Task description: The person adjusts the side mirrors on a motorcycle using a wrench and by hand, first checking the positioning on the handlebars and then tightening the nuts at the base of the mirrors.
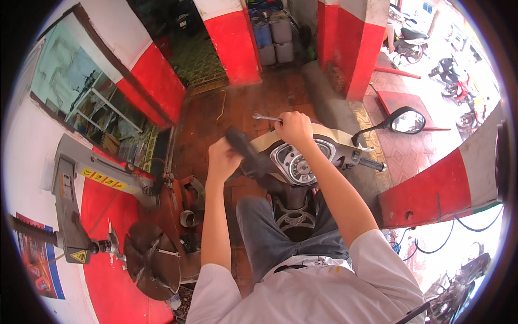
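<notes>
A pale scooter front (324,133) with a round speedometer (301,168) stands before me, between my knees. My right hand (294,129) is closed round a silver wrench (265,117) above the top of the scooter's front; the tool's open jaw points left. My left hand (223,157) is curled beside a dark, motion-blurred bar (245,147) on the scooter's left side. What its fingers hold is hidden. On the right are the black handlebar grip (372,163) and a round mirror (408,120) on its stem.
A tyre-changing machine (152,262) with a grey arm (100,170) stands at the left. Red-and-white pillars (232,48) rise ahead from the tiled floor (253,97). Plastic jugs (280,32) stand at the back. Parked motorbikes (453,81) are outside at the right.
</notes>
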### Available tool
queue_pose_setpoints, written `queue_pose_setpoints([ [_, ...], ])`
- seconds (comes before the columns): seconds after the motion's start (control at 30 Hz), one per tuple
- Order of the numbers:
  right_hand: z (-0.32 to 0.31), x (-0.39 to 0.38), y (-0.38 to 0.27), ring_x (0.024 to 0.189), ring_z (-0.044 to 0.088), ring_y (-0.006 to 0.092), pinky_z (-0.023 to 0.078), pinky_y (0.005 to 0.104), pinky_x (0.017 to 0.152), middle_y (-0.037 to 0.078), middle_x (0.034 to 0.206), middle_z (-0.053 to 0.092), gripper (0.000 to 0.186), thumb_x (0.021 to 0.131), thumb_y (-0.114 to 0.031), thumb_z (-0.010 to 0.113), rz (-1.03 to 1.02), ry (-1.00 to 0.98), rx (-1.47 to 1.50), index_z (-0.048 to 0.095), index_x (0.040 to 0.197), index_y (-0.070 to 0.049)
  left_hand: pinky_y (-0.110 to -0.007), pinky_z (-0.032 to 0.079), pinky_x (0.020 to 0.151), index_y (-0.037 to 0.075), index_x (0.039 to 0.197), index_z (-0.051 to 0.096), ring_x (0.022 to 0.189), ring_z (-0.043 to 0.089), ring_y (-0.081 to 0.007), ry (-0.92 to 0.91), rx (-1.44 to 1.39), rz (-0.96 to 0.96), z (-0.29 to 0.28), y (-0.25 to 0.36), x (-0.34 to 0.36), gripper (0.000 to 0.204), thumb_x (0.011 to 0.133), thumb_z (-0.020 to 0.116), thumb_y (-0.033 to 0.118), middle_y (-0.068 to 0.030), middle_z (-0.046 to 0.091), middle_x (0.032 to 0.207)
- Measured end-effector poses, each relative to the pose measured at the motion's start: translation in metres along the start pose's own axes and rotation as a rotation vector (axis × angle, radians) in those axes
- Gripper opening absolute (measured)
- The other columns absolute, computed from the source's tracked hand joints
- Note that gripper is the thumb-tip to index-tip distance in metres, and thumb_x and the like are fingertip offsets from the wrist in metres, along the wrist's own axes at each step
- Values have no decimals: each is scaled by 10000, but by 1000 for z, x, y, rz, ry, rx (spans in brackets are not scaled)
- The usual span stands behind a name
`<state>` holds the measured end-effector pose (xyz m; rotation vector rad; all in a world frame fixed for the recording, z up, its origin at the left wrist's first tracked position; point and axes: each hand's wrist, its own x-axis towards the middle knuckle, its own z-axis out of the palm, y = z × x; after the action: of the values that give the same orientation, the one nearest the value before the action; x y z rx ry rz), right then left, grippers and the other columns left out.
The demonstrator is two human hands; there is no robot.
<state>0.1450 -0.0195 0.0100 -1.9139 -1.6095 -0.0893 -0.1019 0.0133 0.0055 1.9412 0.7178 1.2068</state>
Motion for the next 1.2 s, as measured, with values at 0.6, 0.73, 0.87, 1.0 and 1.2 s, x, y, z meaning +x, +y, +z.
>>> queue_pose_setpoints([
  [0.6,-8,1,-2,716,692,388,572,469,734,214,742,688,235,790,-243,610,56,-38,35,750,799,-53,-235,452,562,62,1133,614,601,585,-80,477,-338,-248,15,-3,-19,285,915,712,218,-52,707,961],
  [0.73,-6,-1,-3,719,691,389,572,467,729,220,746,686,233,787,-246,614,37,8,57,752,805,-59,-273,480,581,43,844,720,571,593,-109,162,362,26,22,35,9,215,793,806,234,-49,679,678],
  [0.87,-9,4,-6,726,689,397,569,478,726,228,750,683,228,778,-249,615,15,17,56,756,803,-72,-315,451,548,34,852,753,542,567,-108,9,401,-101,28,15,79,378,750,835,389,-36,643,581],
  [1.0,-11,4,-4,720,688,397,569,480,727,220,750,688,235,781,-255,609,15,1,48,761,799,-77,-293,417,512,18,870,716,530,531,-85,271,91,-476,13,-42,101,385,800,806,386,-8,626,658],
  [1.2,-1,2,7,693,684,394,571,477,702,205,734,690,234,781,-251,610,30,11,23,755,775,-69,-224,288,422,74,836,603,466,418,-60,667,-462,-411,11,-12,20,172,897,715,189,-3,563,676],
])
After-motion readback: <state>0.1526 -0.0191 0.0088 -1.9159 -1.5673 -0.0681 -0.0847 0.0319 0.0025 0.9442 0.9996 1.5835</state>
